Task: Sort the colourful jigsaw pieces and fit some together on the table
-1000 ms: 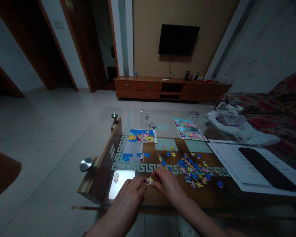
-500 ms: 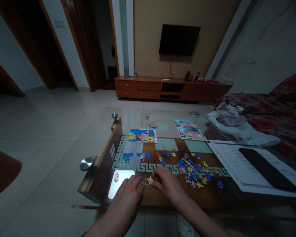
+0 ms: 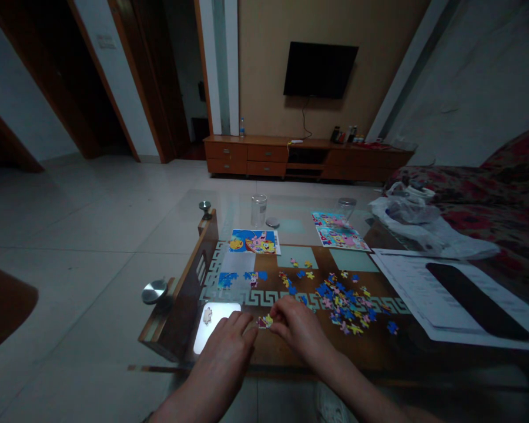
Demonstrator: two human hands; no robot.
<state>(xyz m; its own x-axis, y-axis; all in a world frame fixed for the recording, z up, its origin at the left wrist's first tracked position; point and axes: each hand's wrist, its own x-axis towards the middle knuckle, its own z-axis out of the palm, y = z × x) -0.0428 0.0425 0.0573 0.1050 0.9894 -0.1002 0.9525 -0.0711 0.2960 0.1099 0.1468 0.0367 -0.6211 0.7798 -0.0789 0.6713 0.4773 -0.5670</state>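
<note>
A small cluster of joined jigsaw puzzle pieces [image 3: 263, 322], yellow and dark red, lies on the glass table between my hands. My right hand [image 3: 296, 325] pinches at the cluster's right edge with thumb and forefinger; its other fingers are curled. Just left of the cluster, my left hand [image 3: 233, 343] rests loosely bent with nothing visible in its fingers, partly over a bright white rectangle [image 3: 208, 332]. One pale, face-down puzzle piece [image 3: 207, 316] sits on that rectangle. A heap of loose puzzle pieces [image 3: 346, 302] spreads to the right. Blue joined pieces [image 3: 228, 279] lie farther back on the left.
Cartoon picture sheets [image 3: 254, 241] lie at the back, near a clear jar [image 3: 258, 210] and a round lid [image 3: 273, 222]. On the right are papers [image 3: 405, 294], a black flat object [image 3: 476, 301] and a plastic bag [image 3: 427, 226]. A wooden side panel [image 3: 185, 288] bounds the left.
My left hand has drawn back slightly to the left, away from the joined pieces. The right hand stays nearly where it was. The camera view has shifted very slightly.
</note>
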